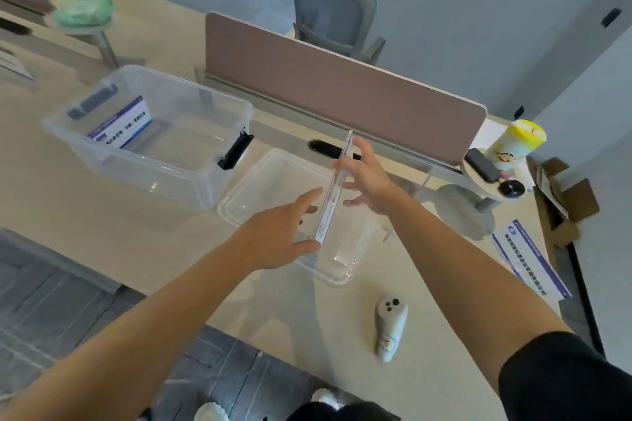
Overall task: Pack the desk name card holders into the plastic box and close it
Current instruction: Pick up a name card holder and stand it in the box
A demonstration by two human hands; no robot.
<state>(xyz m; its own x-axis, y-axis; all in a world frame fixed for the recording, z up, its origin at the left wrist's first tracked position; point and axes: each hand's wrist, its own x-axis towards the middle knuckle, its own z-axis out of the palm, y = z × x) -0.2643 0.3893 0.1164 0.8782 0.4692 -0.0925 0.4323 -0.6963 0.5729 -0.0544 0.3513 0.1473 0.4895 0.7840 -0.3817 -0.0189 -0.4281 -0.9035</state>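
a white controller (390, 328) lies nearest on the desk, well apart from the work. beyond it the left hand (280, 236) presses spread, nearly straight fingers against the left face of the held holder (333, 188), a clear card holder seen edge-on and tilted. the right hand (367, 178) meets it from the other side, thumb hooked over the edge and fingers loosely bent on the right face. so it is a light squeeze between two hands, not a firm grip, and slick acrylic could slide down and knock onto the lid (236, 205) lying open-side up directly beneath.

off to the right another holder (531, 260) lies near the desk edge; a careless sweep of the arm might push it off.

further left stands the plastic box (136, 167), with one packed holder (119, 123) leaning inside. the held one has to cross over the box wall, and catching the rim or the black latch (236, 150) could tip it from the hands. dropped in crooked, it might stand too high for the lid to seat.
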